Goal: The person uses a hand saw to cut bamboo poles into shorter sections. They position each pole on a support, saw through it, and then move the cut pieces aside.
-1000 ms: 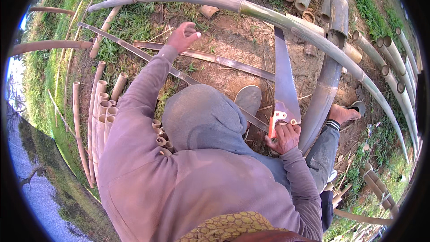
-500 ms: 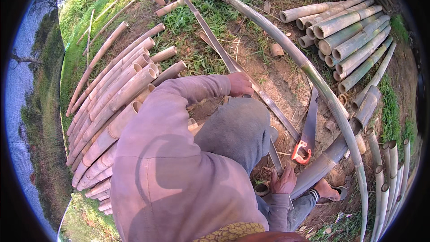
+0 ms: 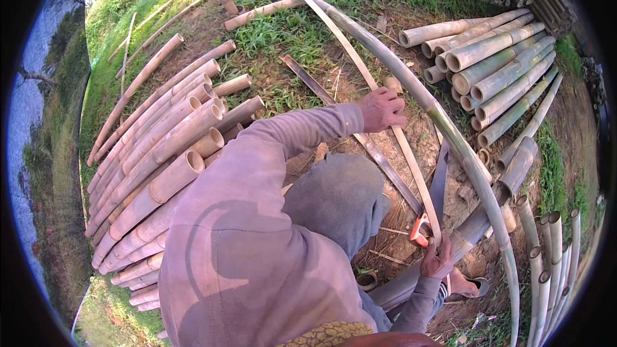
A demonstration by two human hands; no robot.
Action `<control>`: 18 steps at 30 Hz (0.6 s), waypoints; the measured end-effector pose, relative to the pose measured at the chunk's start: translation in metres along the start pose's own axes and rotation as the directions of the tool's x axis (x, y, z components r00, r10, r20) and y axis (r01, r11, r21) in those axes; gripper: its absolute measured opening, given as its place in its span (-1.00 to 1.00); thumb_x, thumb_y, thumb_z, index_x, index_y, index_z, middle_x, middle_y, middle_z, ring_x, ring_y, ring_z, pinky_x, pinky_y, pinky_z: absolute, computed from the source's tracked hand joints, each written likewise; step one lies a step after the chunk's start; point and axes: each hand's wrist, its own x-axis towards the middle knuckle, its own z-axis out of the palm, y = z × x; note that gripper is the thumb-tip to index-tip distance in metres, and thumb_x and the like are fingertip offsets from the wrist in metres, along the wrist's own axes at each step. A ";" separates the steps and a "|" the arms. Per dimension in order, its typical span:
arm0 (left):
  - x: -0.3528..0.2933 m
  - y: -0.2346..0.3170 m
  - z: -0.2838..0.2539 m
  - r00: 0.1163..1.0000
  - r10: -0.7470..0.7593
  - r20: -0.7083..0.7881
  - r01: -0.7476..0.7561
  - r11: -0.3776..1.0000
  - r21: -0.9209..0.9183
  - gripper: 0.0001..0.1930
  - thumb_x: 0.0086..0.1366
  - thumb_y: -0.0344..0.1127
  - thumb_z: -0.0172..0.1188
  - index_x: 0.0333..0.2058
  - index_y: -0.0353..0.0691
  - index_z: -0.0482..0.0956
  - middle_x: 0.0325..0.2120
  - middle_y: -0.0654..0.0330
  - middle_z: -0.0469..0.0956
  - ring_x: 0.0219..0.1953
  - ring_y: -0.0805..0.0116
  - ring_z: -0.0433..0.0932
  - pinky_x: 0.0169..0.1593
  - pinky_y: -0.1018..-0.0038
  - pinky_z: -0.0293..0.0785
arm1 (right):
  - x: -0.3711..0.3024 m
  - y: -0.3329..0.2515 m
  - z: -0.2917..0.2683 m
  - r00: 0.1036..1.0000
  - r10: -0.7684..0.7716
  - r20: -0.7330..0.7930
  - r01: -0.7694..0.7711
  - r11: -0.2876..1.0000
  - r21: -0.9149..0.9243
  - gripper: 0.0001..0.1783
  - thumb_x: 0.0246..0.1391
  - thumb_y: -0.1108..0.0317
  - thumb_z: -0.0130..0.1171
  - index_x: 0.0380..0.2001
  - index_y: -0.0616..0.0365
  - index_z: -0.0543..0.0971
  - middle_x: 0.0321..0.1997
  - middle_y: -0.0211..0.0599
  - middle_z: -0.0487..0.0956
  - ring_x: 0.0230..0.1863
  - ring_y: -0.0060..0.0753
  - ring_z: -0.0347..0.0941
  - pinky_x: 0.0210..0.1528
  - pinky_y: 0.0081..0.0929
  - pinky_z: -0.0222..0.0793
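Head view: the left hand is closed over a thin bamboo strip, pale and flat, which curves from the top of the frame down to the right hand. That hand's fingers are curled around the strip's lower end, just beside a saw with an orange handle and a dark flat blade lying on bare dirt. A thick green-grey pole, round and smooth, arcs just right of the strip from top centre to the lower right edge. A second flat slat lies left of the strip, under the left wrist. Stacks of cut hollow tubes crowd the left, and another stack the upper right, leaving a narrow patch of soil and grass between them.
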 end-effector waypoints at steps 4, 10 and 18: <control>-0.001 -0.017 0.008 0.994 -0.072 -0.078 0.073 0.997 0.012 -0.77 0.10 -0.28 0.37 -0.25 0.26 0.72 -0.26 0.35 0.43 -0.12 0.26 0.49 0.03 0.20 0.43 | 0.034 0.000 0.001 0.992 -0.115 -0.047 0.111 0.991 -0.081 -0.53 0.24 0.15 0.37 0.15 0.12 0.65 -0.19 0.00 0.58 -0.24 0.13 0.57 -0.22 -0.03 0.45; -0.007 -0.028 0.013 0.983 -0.137 -0.126 0.138 0.990 -0.001 -0.80 0.15 -0.30 0.34 -0.27 0.23 0.73 -0.28 0.34 0.44 -0.14 0.25 0.50 0.02 0.20 0.44 | 0.061 -0.004 0.003 0.991 -0.129 -0.033 0.125 0.986 -0.107 -0.54 0.21 0.18 0.39 0.11 0.15 0.66 -0.28 -0.08 0.52 -0.30 0.07 0.54 -0.26 -0.05 0.43; -0.007 -0.024 0.016 0.978 -0.139 -0.157 0.139 0.990 -0.015 -0.81 0.15 -0.34 0.33 -0.31 0.22 0.73 -0.31 0.34 0.42 -0.15 0.27 0.49 0.01 0.22 0.43 | 0.065 0.011 0.005 0.983 -0.172 -0.063 0.163 0.979 -0.121 -0.55 0.19 0.17 0.41 0.08 0.15 0.68 -0.29 -0.10 0.53 -0.30 0.04 0.53 -0.25 -0.06 0.43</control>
